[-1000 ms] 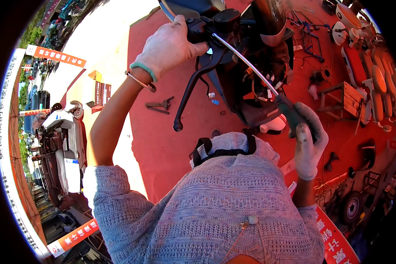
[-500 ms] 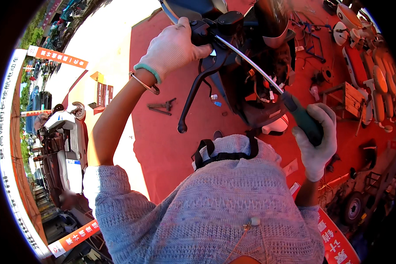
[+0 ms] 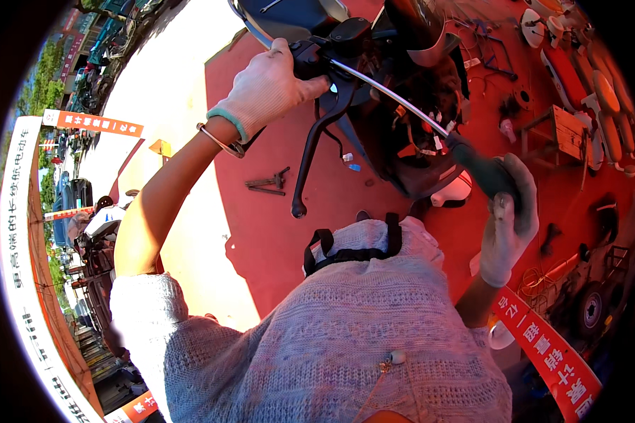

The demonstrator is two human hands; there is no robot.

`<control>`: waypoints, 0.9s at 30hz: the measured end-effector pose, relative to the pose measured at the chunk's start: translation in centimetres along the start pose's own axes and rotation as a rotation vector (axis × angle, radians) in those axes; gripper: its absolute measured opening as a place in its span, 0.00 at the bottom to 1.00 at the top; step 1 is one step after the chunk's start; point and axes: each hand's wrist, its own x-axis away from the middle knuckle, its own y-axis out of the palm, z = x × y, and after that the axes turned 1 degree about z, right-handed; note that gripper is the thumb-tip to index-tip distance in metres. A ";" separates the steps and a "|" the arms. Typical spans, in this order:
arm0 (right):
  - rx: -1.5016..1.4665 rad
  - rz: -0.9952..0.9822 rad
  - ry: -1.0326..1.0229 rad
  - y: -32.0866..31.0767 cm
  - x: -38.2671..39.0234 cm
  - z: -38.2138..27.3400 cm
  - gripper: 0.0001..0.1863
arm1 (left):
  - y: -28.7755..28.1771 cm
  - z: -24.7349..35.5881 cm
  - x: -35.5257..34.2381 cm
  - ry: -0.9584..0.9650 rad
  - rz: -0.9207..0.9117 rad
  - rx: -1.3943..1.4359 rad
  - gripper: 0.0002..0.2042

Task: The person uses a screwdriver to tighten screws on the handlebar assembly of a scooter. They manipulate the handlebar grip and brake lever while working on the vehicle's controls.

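My left hand point(image 3: 264, 92), in a white glove with a teal cuff, grips the black switch housing point(image 3: 307, 56) of a scooter handlebar. Beside it are a black reservoir point(image 3: 349, 29) and a long curved lever point(image 3: 317, 137) hanging downward. My gloved right hand point(image 3: 508, 222) is wrapped around the dark green handle point(image 3: 483, 166) of a long screwdriver, whose steel shaft point(image 3: 388, 92) runs up-left to the housing; the exact contact at its tip is too small to tell. Loose wires and connectors point(image 3: 430, 144) hang in the dark, open front of the scooter.
Red flooring point(image 3: 254, 268) carries a metal tool point(image 3: 264, 185), a wooden stool point(image 3: 564, 137) and rows of seats and panels point(image 3: 600, 106) at right. A wheel point(image 3: 591, 310) lies lower right. Banners point(image 3: 92, 123) and parked vehicles point(image 3: 85, 233) line the left.
The view has shifted a little. My right hand has moved slightly right on the screwdriver, its fingers changing position on the handle. My left hand remains on the housing.
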 end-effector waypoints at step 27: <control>0.243 0.148 -0.192 0.5 2.6 1.2 0.23 | -0.1 0.8 -0.4 0.024 -0.068 0.042 0.37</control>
